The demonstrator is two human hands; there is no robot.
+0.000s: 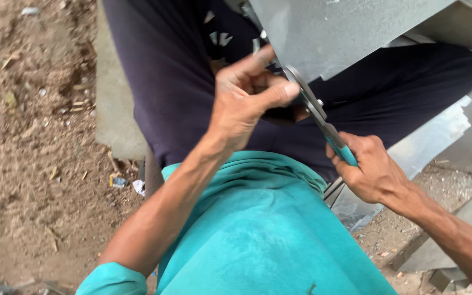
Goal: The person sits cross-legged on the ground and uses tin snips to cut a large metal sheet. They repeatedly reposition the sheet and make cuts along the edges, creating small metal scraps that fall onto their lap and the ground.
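Bare, dusty ground (34, 164) strewn with scraps and wood chips fills the left of the head view, with a concrete slab edge (113, 109) beside the person's dark trousers (181, 82) and teal shirt (258, 229).

Up in front, a sheet of grey galvanised metal (345, 27) hangs over the lap. A pair of tin snips (315, 112) bites into its lower edge, blades pointing up and left. The right hand (372, 172) is wrapped around the teal handles (342, 150), fingers pressed together in a firm squeeze. The left hand (247, 101) sits at the sheet's edge just beside the blades; its fingers are curled, thumb pressed toward the forefinger, apparently pinching the metal near the cut, though the exact contact is hidden behind the hand. More sheet pieces (427, 142) lie lower right.

The main risk, as I judge it, is the left thumb: it lies very near the blades and the raw cut edge, so a slip or a sudden give in the metal could nick it. The sheet hangs unsupported, so it may flex and pull the cut off line. A freed offcut could drop its sharp edge onto the thigh.
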